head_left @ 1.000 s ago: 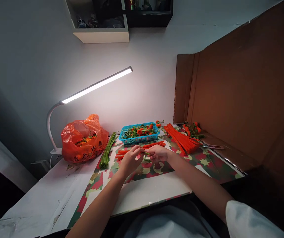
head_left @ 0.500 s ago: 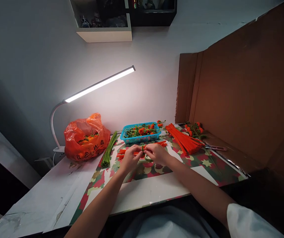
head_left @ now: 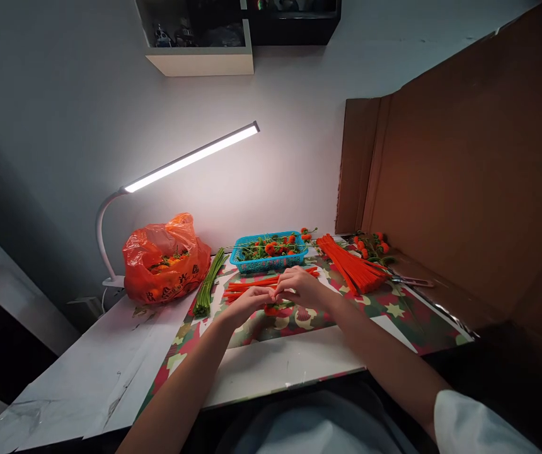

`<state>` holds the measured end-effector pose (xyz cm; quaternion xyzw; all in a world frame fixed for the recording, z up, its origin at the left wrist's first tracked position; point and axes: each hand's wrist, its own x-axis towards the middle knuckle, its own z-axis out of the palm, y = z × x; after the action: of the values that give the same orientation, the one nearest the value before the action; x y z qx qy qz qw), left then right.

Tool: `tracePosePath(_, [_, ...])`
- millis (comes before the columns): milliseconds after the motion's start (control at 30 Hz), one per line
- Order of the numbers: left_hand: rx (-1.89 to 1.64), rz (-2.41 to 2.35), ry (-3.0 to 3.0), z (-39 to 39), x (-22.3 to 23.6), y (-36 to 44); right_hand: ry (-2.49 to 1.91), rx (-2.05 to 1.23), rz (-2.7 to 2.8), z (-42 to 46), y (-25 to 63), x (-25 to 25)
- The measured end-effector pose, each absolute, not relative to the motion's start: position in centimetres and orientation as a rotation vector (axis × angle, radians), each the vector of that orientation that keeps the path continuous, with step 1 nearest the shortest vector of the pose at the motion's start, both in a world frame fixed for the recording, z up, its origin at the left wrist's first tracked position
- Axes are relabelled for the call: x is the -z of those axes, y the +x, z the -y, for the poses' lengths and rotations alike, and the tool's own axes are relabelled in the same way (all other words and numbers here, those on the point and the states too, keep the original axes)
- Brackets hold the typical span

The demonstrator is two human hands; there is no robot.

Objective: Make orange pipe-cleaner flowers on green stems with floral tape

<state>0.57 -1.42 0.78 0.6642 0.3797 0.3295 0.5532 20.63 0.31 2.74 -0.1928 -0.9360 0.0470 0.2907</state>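
Observation:
My left hand [head_left: 251,301] and my right hand [head_left: 298,287] meet at the fingertips over the middle of the table, both pinched closed. What they pinch is mostly hidden by the fingers. A small orange-red piece [head_left: 271,309] shows just beneath the fingertips; whether it hangs from them or lies on the table I cannot tell. Loose orange-red pipe cleaners [head_left: 242,288] lie just behind my hands. Beyond these stands a blue plastic basket [head_left: 264,265] holding orange pompom-like flowers with green stems.
Left of my hands is a bundle of green pipe cleaners [head_left: 209,287], beside an orange plastic bag [head_left: 176,277] and a lit lamp [head_left: 195,157]. To the right are a fanned orange-red pipe cleaner bundle [head_left: 353,268], more flowers [head_left: 370,246], scissors [head_left: 415,281] and a tall cardboard panel [head_left: 464,176].
A small green piece seen between my fingertips is now hidden, and an orange-red piece shows below them. My right hand has risen and arched; my left hand has turned flatter.

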Motion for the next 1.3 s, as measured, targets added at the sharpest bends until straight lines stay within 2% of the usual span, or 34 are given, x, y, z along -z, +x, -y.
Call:
tracePosePath(267, [-0.835, -1.014, 1.805, 1.1, -0.8, 0.5, -0.725, -0.043, 2.396, -0.2, 19.7, -1.7])
tracePosePath(400, [-0.923, -1.116, 2.146, 1.2, -0.7, 0.5, -0.906, -0.199, 2.321, -0.1, 18.9, -1.1])
tracePosePath(533, [-1.025, -1.227, 2.507, 1.8, -1.1, 1.1, -1.114, -0.806, 2.009, -0.6, 18.4, -0.7])
tracePosePath(733, [-1.085, -1.312, 2.89, 2.2, -1.8, 1.7, -0.945, -2.033, 1.373, -1.3, 19.3, -1.1])
tracePosePath(833, [-1.118, -1.289, 2.908, 2.2, -1.8, 1.7, -0.917, -2.283, 1.175, -1.3, 19.4, -1.2])
tracePosePath(933, [-1.255, -1.296, 2.777, 2.1, -1.6, 1.5, -0.94, -1.98, 1.298, -1.2, 19.0, -1.1])
tracePosePath(1067, [-1.284, -1.253, 2.413, 1.5, -1.0, 1.2, -0.87, -1.098, 1.645, -0.8, 19.1, -1.7])
tracePosePath(1167, [-1.193, -1.118, 2.084, 1.1, -0.7, 1.0, -0.69, -0.599, 2.047, -0.2, 19.7, -2.5])
tracePosePath(1300, [-1.041, -0.985, 1.854, 1.0, -0.4, 1.0, -0.738, -0.375, 2.266, 0.2, 20.0, -2.9])
